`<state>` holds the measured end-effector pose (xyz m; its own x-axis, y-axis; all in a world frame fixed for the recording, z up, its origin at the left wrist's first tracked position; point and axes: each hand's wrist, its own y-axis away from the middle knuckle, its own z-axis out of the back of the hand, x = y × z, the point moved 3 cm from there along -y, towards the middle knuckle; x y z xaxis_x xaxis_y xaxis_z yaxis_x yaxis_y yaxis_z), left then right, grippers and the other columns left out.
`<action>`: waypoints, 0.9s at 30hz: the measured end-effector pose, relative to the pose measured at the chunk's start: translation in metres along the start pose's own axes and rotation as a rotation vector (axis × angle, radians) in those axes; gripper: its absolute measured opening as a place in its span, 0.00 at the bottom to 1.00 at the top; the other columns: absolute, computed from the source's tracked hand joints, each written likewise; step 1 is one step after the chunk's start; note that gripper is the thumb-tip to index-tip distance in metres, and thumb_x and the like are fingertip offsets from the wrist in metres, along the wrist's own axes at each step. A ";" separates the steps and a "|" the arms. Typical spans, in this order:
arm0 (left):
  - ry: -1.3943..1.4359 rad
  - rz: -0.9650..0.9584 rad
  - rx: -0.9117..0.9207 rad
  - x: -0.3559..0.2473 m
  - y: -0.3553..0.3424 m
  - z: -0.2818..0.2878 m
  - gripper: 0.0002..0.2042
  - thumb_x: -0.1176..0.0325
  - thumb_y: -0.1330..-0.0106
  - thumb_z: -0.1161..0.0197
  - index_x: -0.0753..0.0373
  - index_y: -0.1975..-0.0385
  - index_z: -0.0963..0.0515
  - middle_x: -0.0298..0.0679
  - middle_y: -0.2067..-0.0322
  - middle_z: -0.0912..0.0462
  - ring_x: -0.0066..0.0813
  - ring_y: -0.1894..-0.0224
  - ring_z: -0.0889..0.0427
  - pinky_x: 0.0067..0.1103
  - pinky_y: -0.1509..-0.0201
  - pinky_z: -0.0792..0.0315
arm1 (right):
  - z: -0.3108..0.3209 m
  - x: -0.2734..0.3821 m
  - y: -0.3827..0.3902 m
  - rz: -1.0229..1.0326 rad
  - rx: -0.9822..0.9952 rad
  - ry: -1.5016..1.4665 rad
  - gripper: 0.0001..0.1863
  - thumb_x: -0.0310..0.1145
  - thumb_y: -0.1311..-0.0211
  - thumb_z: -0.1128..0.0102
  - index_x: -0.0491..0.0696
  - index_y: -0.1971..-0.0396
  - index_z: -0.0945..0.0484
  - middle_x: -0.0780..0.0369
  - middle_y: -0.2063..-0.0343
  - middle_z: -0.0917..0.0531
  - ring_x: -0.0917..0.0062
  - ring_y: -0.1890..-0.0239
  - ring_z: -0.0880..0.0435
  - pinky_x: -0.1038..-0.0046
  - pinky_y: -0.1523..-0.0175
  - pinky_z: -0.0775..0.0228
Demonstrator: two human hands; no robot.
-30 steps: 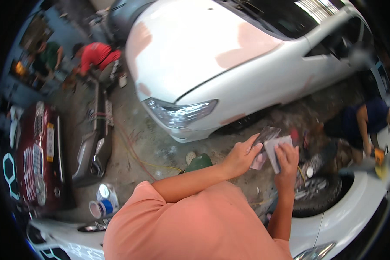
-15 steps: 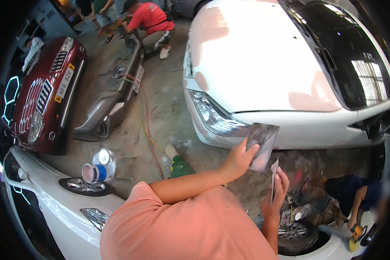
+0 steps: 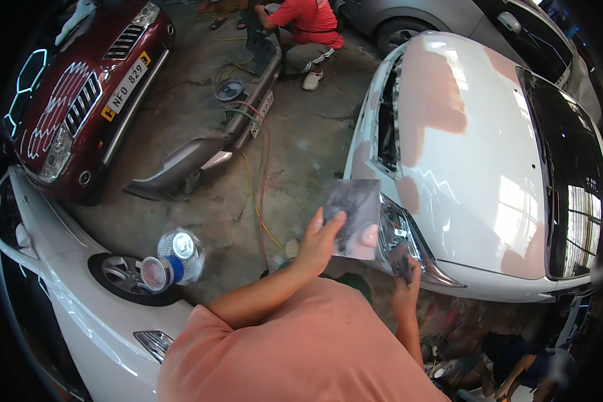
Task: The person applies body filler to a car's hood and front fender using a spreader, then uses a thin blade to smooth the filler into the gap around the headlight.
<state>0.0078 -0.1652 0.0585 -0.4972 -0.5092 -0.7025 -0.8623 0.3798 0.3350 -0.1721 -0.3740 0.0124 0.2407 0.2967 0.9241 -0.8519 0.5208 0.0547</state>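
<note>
My left hand (image 3: 315, 246) is closed on the edge of a flat, rectangular grey plate (image 3: 350, 209), thumb on its upper face. Pale smears and a pinkish lump lie on the plate. My right hand (image 3: 407, 287) grips a small, dark, flat piece (image 3: 399, 260), which looks like a filler spreader; its exact kind is not clear. It is held just right of the plate, and from here it overlaps the headlight (image 3: 414, 242) of a white car (image 3: 482, 167). Dull pinkish-brown patches mark that car's hood and front.
A detached grey bumper (image 3: 201, 151) lies on the floor, with red and yellow hoses (image 3: 264, 201) alongside. Tins (image 3: 161, 269) stand by a white car (image 3: 67, 288) at left. Beyond is a dark red car (image 3: 80, 94). People crouch at the far side (image 3: 308, 23) and lower right (image 3: 516, 365).
My view has shifted, so the white car sits farther right. The plate has moved left and faces me more fully. The right hand's piece, formerly edge-on, now shows its flat side.
</note>
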 end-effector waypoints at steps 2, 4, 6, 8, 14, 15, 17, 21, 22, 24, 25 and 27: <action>0.016 0.043 -0.144 -0.017 -0.016 0.040 0.18 0.65 0.24 0.43 0.65 0.39 0.30 0.37 0.47 0.22 0.25 0.46 0.23 0.25 0.39 0.29 | -0.027 0.010 -0.028 -0.202 -0.032 -0.407 0.29 0.15 0.43 0.50 0.40 0.38 0.33 0.58 0.44 0.26 0.70 0.41 0.26 0.67 0.32 0.39; 0.022 -0.003 -0.217 -0.035 -0.027 0.059 0.21 0.61 0.26 0.39 0.70 0.42 0.30 0.38 0.48 0.22 0.23 0.49 0.24 0.21 0.41 0.31 | -0.050 0.014 -0.054 -0.359 -0.048 -0.692 0.29 0.18 0.43 0.46 0.43 0.38 0.33 0.60 0.45 0.24 0.70 0.41 0.26 0.65 0.32 0.37; -0.061 -0.021 -0.251 -0.052 -0.039 0.075 0.20 0.64 0.27 0.38 0.69 0.42 0.30 0.39 0.48 0.22 0.24 0.49 0.23 0.22 0.41 0.30 | -0.070 0.018 -0.081 -0.443 -0.080 -0.822 0.29 0.20 0.40 0.45 0.44 0.37 0.34 0.60 0.44 0.24 0.69 0.40 0.25 0.62 0.33 0.35; -0.065 -0.055 -0.292 -0.071 -0.051 0.082 0.20 0.70 0.30 0.36 0.69 0.42 0.30 0.41 0.49 0.22 0.26 0.49 0.23 0.23 0.43 0.29 | -0.090 0.024 -0.110 -0.534 -0.123 -0.922 0.28 0.23 0.37 0.44 0.45 0.36 0.35 0.60 0.43 0.24 0.68 0.39 0.25 0.60 0.34 0.33; -0.299 -0.193 -0.383 -0.120 -0.129 0.105 0.20 0.72 0.29 0.37 0.70 0.41 0.31 0.40 0.49 0.21 0.26 0.49 0.22 0.23 0.43 0.28 | -0.139 0.014 -0.210 -0.715 -0.157 -1.048 0.26 0.30 0.32 0.44 0.49 0.36 0.35 0.62 0.43 0.23 0.68 0.40 0.23 0.56 0.37 0.29; -0.314 -0.217 -0.391 -0.129 -0.151 0.107 0.20 0.72 0.29 0.38 0.70 0.41 0.31 0.40 0.49 0.21 0.26 0.49 0.22 0.24 0.43 0.28 | -0.148 0.008 -0.229 -0.735 -0.156 -1.048 0.25 0.30 0.32 0.44 0.49 0.36 0.35 0.62 0.43 0.23 0.68 0.40 0.23 0.56 0.37 0.29; -0.308 -0.247 -0.430 -0.146 -0.199 0.104 0.19 0.72 0.28 0.39 0.69 0.40 0.31 0.41 0.47 0.22 0.27 0.48 0.23 0.24 0.41 0.29 | -0.162 0.009 -0.273 -0.738 -0.124 -1.039 0.24 0.30 0.32 0.44 0.49 0.37 0.34 0.62 0.44 0.23 0.68 0.42 0.22 0.56 0.39 0.28; -0.266 -0.301 -0.466 -0.188 -0.294 0.082 0.23 0.65 0.25 0.41 0.70 0.36 0.34 0.45 0.42 0.25 0.34 0.42 0.25 0.29 0.35 0.32 | -0.198 0.017 -0.379 -0.712 -0.070 -1.061 0.23 0.30 0.33 0.45 0.49 0.38 0.33 0.62 0.45 0.22 0.68 0.43 0.21 0.55 0.41 0.27; -0.219 -0.298 -0.500 -0.200 -0.317 0.072 0.25 0.62 0.25 0.42 0.70 0.35 0.35 0.46 0.40 0.27 0.36 0.40 0.25 0.31 0.34 0.32 | -0.207 0.019 -0.408 -0.717 -0.067 -1.072 0.23 0.30 0.33 0.45 0.49 0.38 0.33 0.62 0.46 0.22 0.68 0.43 0.21 0.55 0.41 0.26; -0.234 -0.304 -0.508 -0.225 -0.363 0.053 0.29 0.53 0.23 0.46 0.71 0.33 0.37 0.48 0.37 0.29 0.40 0.36 0.27 0.34 0.32 0.33 | -0.220 0.042 -0.468 -0.672 -0.005 -1.062 0.23 0.29 0.32 0.45 0.47 0.38 0.32 0.61 0.47 0.21 0.68 0.44 0.21 0.56 0.40 0.26; -0.245 -0.305 -0.506 -0.233 -0.382 0.053 0.30 0.52 0.23 0.46 0.71 0.32 0.38 0.49 0.36 0.31 0.41 0.35 0.28 0.34 0.31 0.34 | -0.225 0.053 -0.493 -0.656 0.035 -1.050 0.22 0.29 0.32 0.46 0.47 0.38 0.31 0.61 0.48 0.21 0.69 0.44 0.20 0.56 0.39 0.26; -0.257 -0.306 -0.488 -0.252 -0.427 0.055 0.32 0.51 0.24 0.45 0.71 0.31 0.40 0.51 0.34 0.33 0.42 0.33 0.30 0.35 0.30 0.36 | -0.231 0.069 -0.538 -0.672 0.010 -1.001 0.23 0.29 0.32 0.45 0.47 0.38 0.31 0.61 0.48 0.21 0.69 0.44 0.21 0.58 0.39 0.28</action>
<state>0.5062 -0.1563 0.0575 -0.2341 -0.3141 -0.9201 -0.9365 -0.1813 0.3001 0.4101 -0.4491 -0.0406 0.1741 -0.7858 0.5935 -0.6991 0.3259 0.6365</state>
